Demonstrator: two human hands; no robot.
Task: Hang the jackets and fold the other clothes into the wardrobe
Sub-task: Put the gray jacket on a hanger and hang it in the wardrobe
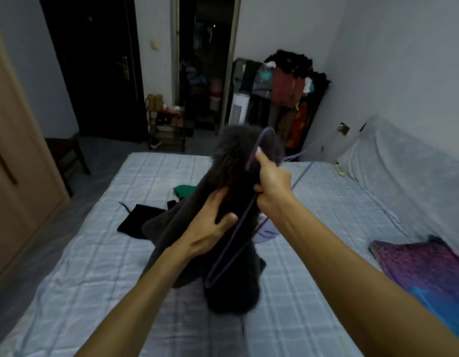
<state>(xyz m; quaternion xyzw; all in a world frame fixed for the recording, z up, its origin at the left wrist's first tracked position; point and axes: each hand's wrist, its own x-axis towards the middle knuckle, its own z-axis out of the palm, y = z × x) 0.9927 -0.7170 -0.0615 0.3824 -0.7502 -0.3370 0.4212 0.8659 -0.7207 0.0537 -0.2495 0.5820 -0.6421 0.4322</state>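
A dark grey fleecy jacket [231,166] is held up over the bed, its lower part trailing onto the sheet. My left hand [210,222] grips the jacket's cloth from the left, thumb on the front. My right hand [272,186] holds a purple hanger [236,238] against the jacket, index finger stretched up along the hanger's top. The hanger's long side runs down across the jacket's front. Behind it lie a black garment [138,217], a green garment [184,190] and a pale lilac garment [267,231].
The bed [99,253] has a light blue checked sheet. A purple and blue patterned cloth [429,274] lies at its right edge. The wooden wardrobe [20,176] stands on the left. A loaded clothes rack [287,94] and a shoe rack [166,124] stand beyond the bed.
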